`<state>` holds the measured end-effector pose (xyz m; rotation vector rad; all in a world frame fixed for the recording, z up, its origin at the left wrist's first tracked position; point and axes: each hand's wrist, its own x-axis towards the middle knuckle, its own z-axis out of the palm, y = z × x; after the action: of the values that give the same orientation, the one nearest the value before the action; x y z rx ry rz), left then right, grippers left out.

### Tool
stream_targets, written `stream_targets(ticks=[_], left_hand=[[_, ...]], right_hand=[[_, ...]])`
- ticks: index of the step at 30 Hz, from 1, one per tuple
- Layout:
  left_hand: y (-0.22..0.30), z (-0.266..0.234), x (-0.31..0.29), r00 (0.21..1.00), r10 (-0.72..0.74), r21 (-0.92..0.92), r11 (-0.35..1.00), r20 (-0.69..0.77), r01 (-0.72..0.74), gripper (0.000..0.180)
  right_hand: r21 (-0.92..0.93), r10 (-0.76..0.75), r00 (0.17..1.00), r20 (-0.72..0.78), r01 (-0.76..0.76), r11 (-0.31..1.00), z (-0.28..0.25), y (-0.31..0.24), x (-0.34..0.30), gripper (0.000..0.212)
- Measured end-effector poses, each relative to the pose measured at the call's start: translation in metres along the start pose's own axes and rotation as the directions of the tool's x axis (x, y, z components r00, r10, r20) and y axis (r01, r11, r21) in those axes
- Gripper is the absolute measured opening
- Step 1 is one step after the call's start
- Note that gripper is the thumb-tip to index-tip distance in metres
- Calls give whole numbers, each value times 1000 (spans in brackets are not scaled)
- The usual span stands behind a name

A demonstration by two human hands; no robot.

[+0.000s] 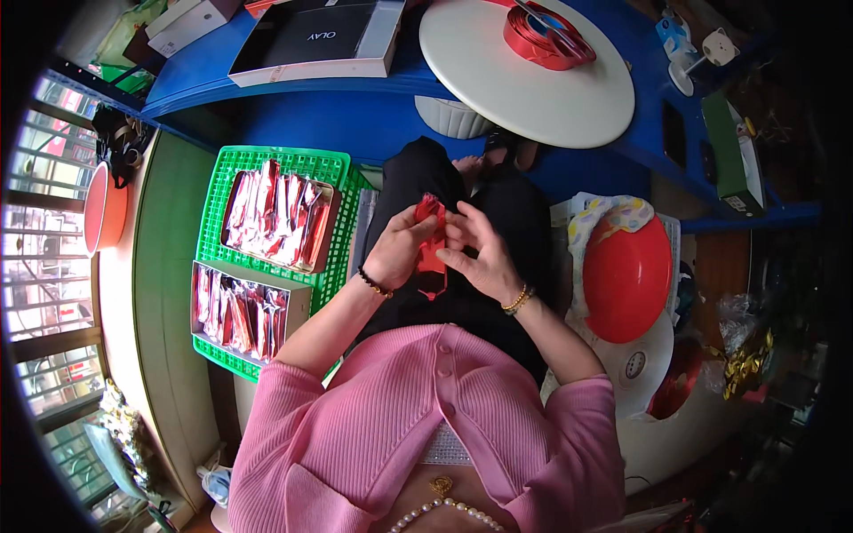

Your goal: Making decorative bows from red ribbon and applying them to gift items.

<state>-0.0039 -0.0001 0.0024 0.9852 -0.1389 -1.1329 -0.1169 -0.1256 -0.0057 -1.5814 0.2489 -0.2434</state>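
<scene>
Above my lap, my left hand (398, 251) pinches a folded length of shiny red ribbon (432, 258) between thumb and fingers. Its upper end sticks out past my fingertips, and a pointed loop hangs toward my body. From the other side my right hand (484, 256) meets the same ribbon, thumb and curled fingers against its edge, the index finger lifted a little. The exact contact of the right fingertips is partly hidden. Beyond my knees, a roll of red ribbon (538, 44) lies on a round white tabletop (480, 89), with a scissors-like metal tool (564, 40) on it.
To my left, a green plastic basket (209, 240) carries two boxes of shiny red-and-silver packets (275, 218). At right stand a red basin (626, 280) with a patterned cloth (613, 213) and a white scale (635, 364). A black box (311, 40) rests on the blue table (195, 80).
</scene>
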Motion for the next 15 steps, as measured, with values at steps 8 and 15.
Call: stream_targets(ticks=[8,15], left_hand=[[29,7,12,997,69,-211,975,-40,-76,18],[19,4,15,988,72,-286,952,-135,-109,16]], right_hand=[[334,293,942,167,-333,882,22,-3,-5,27],[202,274,958,87,-287,936,22,2,-9,30]])
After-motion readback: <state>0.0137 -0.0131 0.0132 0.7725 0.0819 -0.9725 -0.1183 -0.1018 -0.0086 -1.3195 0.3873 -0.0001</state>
